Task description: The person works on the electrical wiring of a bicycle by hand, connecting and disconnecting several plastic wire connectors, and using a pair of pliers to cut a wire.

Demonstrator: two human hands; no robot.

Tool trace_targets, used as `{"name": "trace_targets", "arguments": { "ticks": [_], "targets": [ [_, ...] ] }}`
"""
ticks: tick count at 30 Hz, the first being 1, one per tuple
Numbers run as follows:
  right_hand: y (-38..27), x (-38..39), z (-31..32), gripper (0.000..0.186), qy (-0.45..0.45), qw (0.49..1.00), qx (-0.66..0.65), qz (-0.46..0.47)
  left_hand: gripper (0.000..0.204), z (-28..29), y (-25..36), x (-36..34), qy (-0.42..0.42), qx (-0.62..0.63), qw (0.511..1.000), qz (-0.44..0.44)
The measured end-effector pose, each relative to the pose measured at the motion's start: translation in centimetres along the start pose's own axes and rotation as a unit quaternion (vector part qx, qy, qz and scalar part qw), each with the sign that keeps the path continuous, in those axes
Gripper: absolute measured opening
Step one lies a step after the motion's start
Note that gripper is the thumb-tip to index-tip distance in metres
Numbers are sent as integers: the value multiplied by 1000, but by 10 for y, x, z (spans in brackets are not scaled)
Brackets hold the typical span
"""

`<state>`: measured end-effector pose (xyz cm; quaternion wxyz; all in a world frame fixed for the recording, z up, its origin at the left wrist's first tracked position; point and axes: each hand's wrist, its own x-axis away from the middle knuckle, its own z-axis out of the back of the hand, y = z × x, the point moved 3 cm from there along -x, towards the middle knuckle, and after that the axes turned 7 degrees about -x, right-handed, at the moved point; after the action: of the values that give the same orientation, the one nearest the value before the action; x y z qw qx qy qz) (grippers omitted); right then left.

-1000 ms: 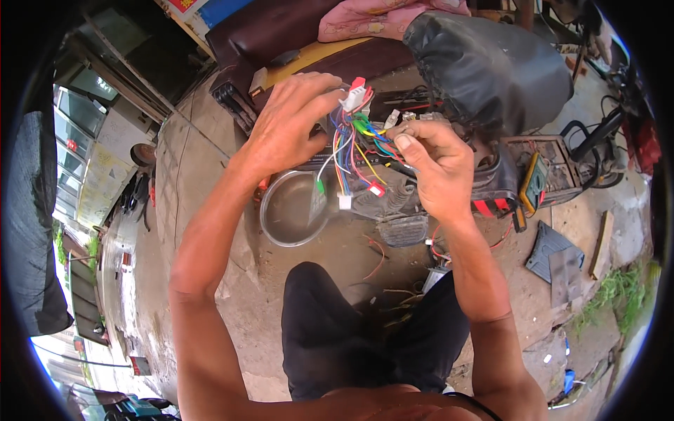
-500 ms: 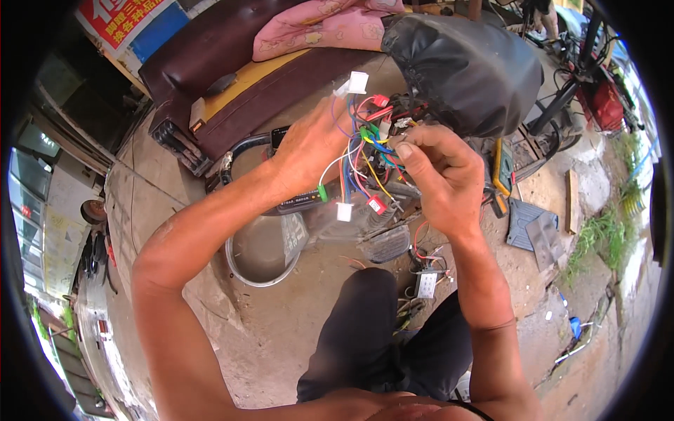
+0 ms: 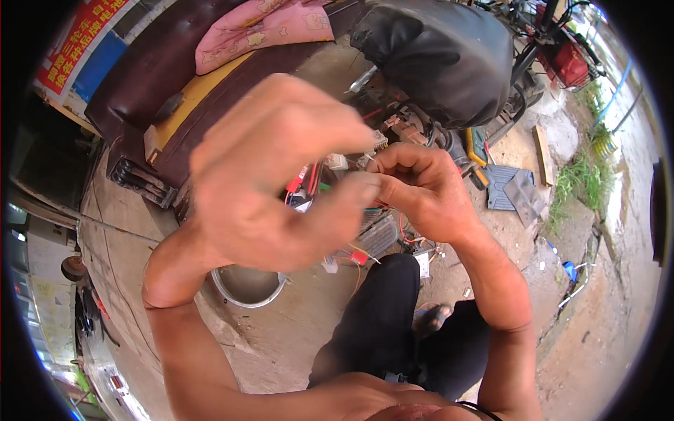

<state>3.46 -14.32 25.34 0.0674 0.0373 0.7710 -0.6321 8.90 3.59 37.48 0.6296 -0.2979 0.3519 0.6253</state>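
Observation:
My left hand (image 3: 263, 172) is large and blurred in the middle, thumb and index apart and curved toward my right fingertips, with nothing visible held. My right hand (image 3: 432, 200) has thumb and index pinched on a thin wire. The wire harness is mostly hidden behind my left hand; a white connector (image 3: 337, 161), a red plug (image 3: 358, 257) and loose coloured wires show around it. Below lies a metal bowl (image 3: 246, 302), partly covered by my arm. Beyond my hands are vehicle parts under a black seat cover (image 3: 442, 59).
A maroon sofa (image 3: 126, 112) with a pink cloth (image 3: 260, 31) stands behind. At right are a yellow meter (image 3: 476, 145), grey plates (image 3: 502, 189), a wood strip (image 3: 542, 156) and weeds (image 3: 576, 189). A silver box (image 3: 423, 263) with wires lies by my knee.
My left hand has risen nearer the camera and opened over the harness, now hiding most of it. My right hand has moved slightly lower. The view has swung, shifting the sofa leftward.

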Motion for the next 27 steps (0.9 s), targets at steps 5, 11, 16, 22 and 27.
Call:
{"name": "trace_targets", "arguments": {
  "ticks": [5,11,16,22,27],
  "targets": [
    [4,-1,-2,16,11,997,-36,-61,33,-9,-18,17,-109,0,990,88],
    [4,-4,2,16,18,996,-58,-70,33,-24,-38,20,-187,-28,973,133],
    [4,-5,4,17,13,995,-41,-86,28,-30,-43,23,-203,13,972,116],
    [-2,-3,2,16,16,996,-48,-79,30,-32,-40,23,-204,30,974,96],
    [-6,-5,4,12,16,995,27,-91,33,-37,-37,28,-171,21,984,54]
  ]
}}
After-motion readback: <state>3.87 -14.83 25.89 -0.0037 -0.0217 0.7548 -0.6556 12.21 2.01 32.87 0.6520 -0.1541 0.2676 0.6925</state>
